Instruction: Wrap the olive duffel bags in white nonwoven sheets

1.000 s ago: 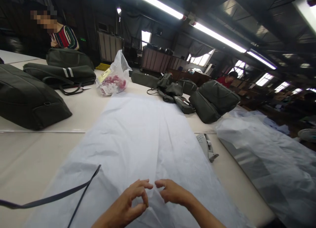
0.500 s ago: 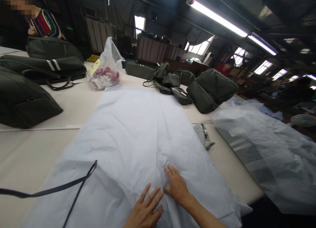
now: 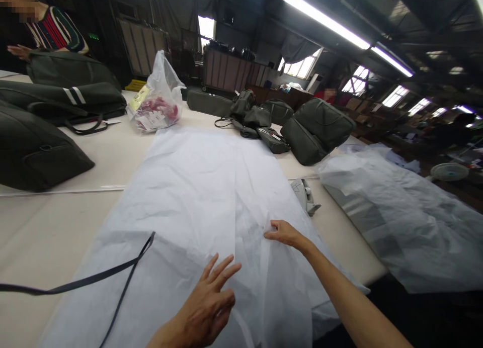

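A large, wrinkled white plastic sheet (image 3: 177,187) stretches over the cream table in front of me. My right hand (image 3: 286,233) pinches an upper layer of this sheet between thumb and fingers, and a lifted fold hangs down from it toward me. To the left of it, my left hand (image 3: 211,300) is over the sheet with several fingers stretched forward and apart and the thumb bent. Whether its palm touches the sheet is hard to tell. A thin dark strap (image 3: 130,262) lies looped across the sheet's left part.
Dark green bags (image 3: 41,147) stand at the left, more dark bags (image 3: 320,129) at the back right. A clear bag with red contents (image 3: 156,106) sits behind the sheet. A grey device (image 3: 305,196) lies beside it. Plastic covers a stack (image 3: 400,212) at right. A co-worker (image 3: 60,31) stands back left.
My right hand has moved forward and right and now pinches the sheet, raising a fold. My left hand has shifted slightly left and forward. The view has turned a little right.
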Demonstrator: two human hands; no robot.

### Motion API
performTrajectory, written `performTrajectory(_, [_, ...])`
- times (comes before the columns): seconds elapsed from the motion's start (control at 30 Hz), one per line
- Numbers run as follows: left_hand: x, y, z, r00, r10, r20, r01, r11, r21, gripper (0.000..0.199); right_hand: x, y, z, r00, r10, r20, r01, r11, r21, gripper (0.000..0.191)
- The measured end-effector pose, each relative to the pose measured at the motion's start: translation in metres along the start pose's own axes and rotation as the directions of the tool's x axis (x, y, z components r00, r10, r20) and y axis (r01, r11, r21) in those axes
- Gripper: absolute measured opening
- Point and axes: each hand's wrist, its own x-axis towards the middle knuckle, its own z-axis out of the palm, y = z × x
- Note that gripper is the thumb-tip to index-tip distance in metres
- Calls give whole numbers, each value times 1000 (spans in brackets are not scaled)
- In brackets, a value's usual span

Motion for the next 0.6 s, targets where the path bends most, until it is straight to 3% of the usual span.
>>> performTrajectory(0.1, [-22, 0, -20, 971, -228, -66, 212, 959, -190, 21, -7, -22, 0, 996, -65, 61, 58, 992, 112, 48])
performTrajectory(0.2, [-33, -5, -34, 918, -384, -99, 304, 842, -446, 13, -7, -41, 15, 981, -142, 136, 130, 987, 98, 42])
performTrajectory(0.3, [-35, -8, -43, 879, -437, -192, 230, 740, -632, 23, 1, -51, 49, 986, -159, -55, 156, 985, -68, 38])
performTrajectory(0.4, [-35, -17, -46, 812, -519, -267, 145, 622, -770, 37, 14, -47, 99, 950, -200, -242, 156, 970, -189, 47])
performTrajectory(0.5, [-37, -40, -44, 802, -539, -256, 89, 532, -842, 48, 26, -34, 149, 935, -276, -224, 214, 940, -266, 63])
performTrajectory(0.6, [-39, -62, -46, 793, -575, -201, 133, 487, -863, 53, 39, -20, 176, 916, -362, -173, 302, 906, -297, 70])
